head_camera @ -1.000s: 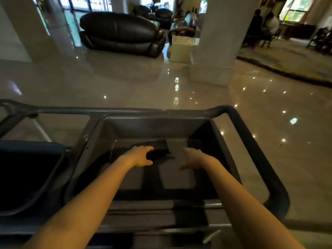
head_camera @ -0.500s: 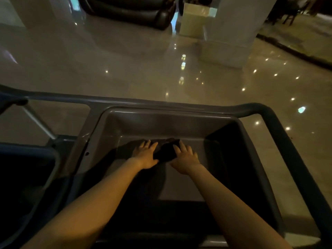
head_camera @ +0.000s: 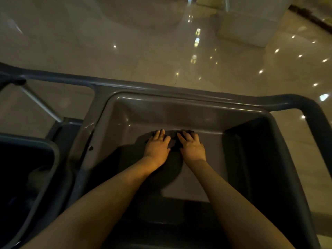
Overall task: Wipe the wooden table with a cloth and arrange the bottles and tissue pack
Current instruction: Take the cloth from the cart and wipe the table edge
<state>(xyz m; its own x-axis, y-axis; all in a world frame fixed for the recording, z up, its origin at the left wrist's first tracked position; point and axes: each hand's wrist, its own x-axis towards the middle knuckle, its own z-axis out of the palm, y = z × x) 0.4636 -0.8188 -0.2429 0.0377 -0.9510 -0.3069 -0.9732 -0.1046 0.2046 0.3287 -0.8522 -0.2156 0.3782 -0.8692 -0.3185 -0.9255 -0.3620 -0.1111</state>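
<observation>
Hands [head_camera: 157,147] [head_camera: 193,148] pushed cloth [head_camera: 173,143] to tub's [head_camera: 179,114] far wall.

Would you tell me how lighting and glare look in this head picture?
Head view: dim; the dark cloth under left hand and right hand barely separates from the grey tub; arm shadows darken its bottom; light spots glare off the floor.

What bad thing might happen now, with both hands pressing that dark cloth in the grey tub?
The left hand and right hand lie flat on the cloth, not gripping it, so it may slip out from under them or bunch up against the tub wall. Leaning in this far might also push the cart along the shiny floor.
</observation>
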